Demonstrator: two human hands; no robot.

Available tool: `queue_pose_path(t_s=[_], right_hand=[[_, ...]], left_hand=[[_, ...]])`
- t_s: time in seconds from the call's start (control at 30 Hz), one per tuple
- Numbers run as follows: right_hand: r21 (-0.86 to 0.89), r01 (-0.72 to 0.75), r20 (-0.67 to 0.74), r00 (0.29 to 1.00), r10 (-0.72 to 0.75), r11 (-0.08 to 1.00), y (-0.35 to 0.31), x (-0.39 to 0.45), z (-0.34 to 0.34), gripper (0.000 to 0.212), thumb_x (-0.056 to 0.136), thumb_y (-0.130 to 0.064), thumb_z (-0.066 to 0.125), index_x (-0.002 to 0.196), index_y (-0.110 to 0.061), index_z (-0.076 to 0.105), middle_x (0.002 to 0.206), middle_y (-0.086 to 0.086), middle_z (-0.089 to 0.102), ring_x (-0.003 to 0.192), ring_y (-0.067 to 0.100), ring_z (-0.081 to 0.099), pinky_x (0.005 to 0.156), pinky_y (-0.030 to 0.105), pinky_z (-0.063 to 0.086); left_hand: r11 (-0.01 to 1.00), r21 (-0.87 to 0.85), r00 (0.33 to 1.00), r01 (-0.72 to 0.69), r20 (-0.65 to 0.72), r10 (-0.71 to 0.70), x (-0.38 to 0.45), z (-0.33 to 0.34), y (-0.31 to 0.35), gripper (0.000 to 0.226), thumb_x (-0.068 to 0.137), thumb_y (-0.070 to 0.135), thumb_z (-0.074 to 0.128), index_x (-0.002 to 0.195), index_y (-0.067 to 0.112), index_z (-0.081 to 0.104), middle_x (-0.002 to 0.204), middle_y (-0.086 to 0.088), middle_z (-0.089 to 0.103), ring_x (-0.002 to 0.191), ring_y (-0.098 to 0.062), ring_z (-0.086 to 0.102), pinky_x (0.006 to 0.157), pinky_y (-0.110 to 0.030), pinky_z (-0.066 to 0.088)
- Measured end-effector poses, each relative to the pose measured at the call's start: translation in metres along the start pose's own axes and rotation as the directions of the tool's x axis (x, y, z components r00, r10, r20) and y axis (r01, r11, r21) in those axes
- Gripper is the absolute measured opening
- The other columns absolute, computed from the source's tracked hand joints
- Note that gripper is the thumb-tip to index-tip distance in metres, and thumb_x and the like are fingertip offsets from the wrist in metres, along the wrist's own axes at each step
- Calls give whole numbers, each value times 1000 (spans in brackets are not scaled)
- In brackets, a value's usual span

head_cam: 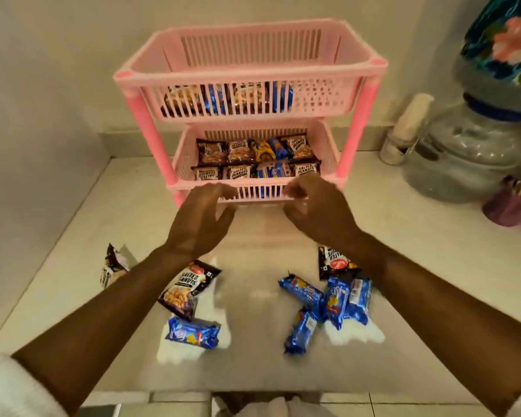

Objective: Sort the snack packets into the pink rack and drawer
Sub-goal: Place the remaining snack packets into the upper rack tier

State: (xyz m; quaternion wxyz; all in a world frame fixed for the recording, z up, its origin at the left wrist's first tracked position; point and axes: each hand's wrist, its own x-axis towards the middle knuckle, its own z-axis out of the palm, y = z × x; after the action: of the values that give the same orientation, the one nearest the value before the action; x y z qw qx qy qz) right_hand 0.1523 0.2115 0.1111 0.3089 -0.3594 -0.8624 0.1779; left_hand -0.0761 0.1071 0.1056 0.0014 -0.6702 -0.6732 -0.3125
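Corner nook, pale walls, glossy floor

Plain cream walls (51, 70) at 9 and 12 o'clock. Shiny white tiled floor (418, 266), glare patches at 6. Clear water jar (466, 158) under floral cloth (506, 40) at 2 o'clock. Warm dim light.

Dim warm light (blurred, wide-angle edges)

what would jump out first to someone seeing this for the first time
The pink rack against the back wall, its lower tier lined with snack packets. Next, the left hand and right hand, both empty, hover at its front edge, with blue packets scattered on the floor below.
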Motion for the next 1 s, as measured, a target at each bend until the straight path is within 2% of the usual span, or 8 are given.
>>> queue_pose_path(t_s=[0.13, 0.2, 0.37, 0.47, 0.6, 0.73, 0.83, 1.0], right_hand=[[-108, -148, 579, 794, 183, 983, 31, -58, 22, 49, 85, -43, 74, 126, -23, 57, 115, -2, 63, 98, 13, 59, 86, 29, 50], [-190, -167, 690, 678, 253, 967, 39, -76, 32, 63, 84, -47, 73, 137, -22, 50, 128, 0, 59, 112, 17, 57, 89, 26, 44], [-287, -199, 631, 697, 341, 937, 44, -98, 57, 69, 82, -48, 74, 139, -17, 49, 130, 4, 61, 117, 22, 57, 96, 35, 48], [-296, -278, 558, 726, 401, 914, 41, -103, 64, 63, 82, -45, 74, 135, -18, 53, 127, 4, 62, 114, 21, 59, 92, 35, 50], [-295, -375, 449, 757, 474, 879, 34, -104, 72, 65, 77, -44, 80, 132, -18, 56, 124, 3, 65, 109, 21, 62, 88, 34, 53], [-265, -478, 379, 747, 546, 838, 28, -104, 78, 76, 70, -47, 85, 134, -18, 57, 122, 1, 67, 108, 19, 64, 92, 34, 53], [-211, -556, 339, 730, 594, 804, 24, -105, 83, 80, 67, -45, 89, 134, -17, 57, 120, 0, 69, 106, 17, 65, 92, 35, 54], [-123, -622, 269, 729, 630, 773, 18, -108, 90, 78, 68, -44, 88, 135, -20, 55, 120, -1, 70, 106, 14, 65, 91, 34, 55]], left_hand=[[897, 146, 861, 417, 253, -441, -56, 23, -47, 40, 91, 25, 63, 129, 14, 56, 126, -12, 63, 116, -30, 59, 99, -37, 45], [813, 159, 775, 561, 244, -583, -75, 24, -65, 38, 92, 25, 61, 129, 14, 55, 127, -12, 63, 115, -30, 60, 97, -37, 46], [659, 103, 583, 745, 378, -719, -101, 19, -92, 47, 94, 39, 59, 132, 12, 53, 121, -11, 67, 81, -22, 69, 73, -30, 53], [749, 239, 602, 617, 470, -646, -103, 20, -98, 44, 96, 44, 52, 121, 9, 62, 119, -13, 68, 100, -29, 67, 92, -37, 50], [796, 326, 549, 510, 590, -593, -96, 22, -100, 40, 95, 52, 49, 85, 14, 59, 96, -9, 66, 96, -28, 63, 77, -33, 43], [811, 366, 474, 457, 671, -570, -91, 24, -106, 56, 92, 59, 47, 113, 9, 62, 116, -11, 63, 106, -25, 59, 86, -32, 45], [825, 388, 485, 410, 673, -558, -88, 25, -111, 60, 89, 61, 52, 121, 11, 55, 125, -10, 57, 106, -23, 55, 81, -30, 43], [812, 280, 573, 512, 593, -566, -85, 33, -107, 48, 80, 61, 66, 88, 14, 58, 84, -3, 61, 77, -17, 57, 57, -27, 37]])
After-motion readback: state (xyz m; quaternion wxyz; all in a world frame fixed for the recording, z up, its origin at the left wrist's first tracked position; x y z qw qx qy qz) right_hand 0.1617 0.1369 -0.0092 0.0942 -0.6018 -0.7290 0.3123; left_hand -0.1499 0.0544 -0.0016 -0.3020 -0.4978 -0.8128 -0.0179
